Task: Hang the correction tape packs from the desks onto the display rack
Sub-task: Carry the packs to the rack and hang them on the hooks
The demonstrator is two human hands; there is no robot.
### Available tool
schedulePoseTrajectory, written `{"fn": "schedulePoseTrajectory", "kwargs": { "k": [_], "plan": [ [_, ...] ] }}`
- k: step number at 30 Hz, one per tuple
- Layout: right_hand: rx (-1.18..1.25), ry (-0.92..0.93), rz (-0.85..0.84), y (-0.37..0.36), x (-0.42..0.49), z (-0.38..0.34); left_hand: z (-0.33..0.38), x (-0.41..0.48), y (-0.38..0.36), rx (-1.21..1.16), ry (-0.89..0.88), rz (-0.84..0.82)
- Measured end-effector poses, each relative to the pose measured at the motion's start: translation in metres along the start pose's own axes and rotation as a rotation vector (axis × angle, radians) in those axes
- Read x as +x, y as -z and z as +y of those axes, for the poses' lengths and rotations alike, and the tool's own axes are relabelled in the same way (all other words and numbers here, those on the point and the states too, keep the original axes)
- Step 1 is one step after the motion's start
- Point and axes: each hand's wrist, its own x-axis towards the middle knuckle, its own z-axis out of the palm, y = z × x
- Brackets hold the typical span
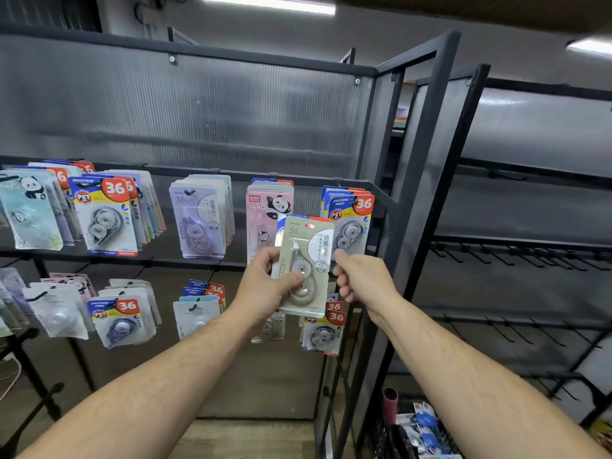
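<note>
My left hand point(265, 286) grips a small stack of correction tape packs, with a beige pack point(303, 260) in front and my thumb pressed on its blister. The stack is raised in front of the black display rack point(427, 154), between the pink panda packs point(270, 210) and the blue "36" packs point(352, 215) hanging on the upper row. My right hand point(359, 279) hovers just right of the beige pack with its fingers loosely curled, holding nothing. Several more packs hang on hooks in both rows to the left.
A second black rack point(516, 246) to the right carries rows of bare hooks. A basket with packaged goods and a red cylinder point(390, 405) sits low at the right. The lower row of hanging packs point(124, 318) lies under my left forearm.
</note>
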Motion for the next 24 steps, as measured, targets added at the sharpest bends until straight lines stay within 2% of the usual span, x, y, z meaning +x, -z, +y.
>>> {"fn": "schedulePoseTrajectory", "kwargs": {
  "k": [2,7,18,24],
  "plan": [
    [0.027,0.060,-0.021,0.000,-0.004,-0.004,0.000,0.000,-0.007,0.009,-0.013,-0.018],
    [-0.039,0.074,0.037,0.005,-0.005,-0.006,0.001,0.002,-0.015,0.035,-0.035,-0.025],
    [0.068,0.106,0.260,0.023,0.012,-0.023,0.010,0.009,0.001,0.018,-0.058,0.170],
    [0.021,0.069,0.352,0.015,0.028,-0.011,0.008,0.009,0.012,-0.026,-0.032,0.199]
  ]
}}
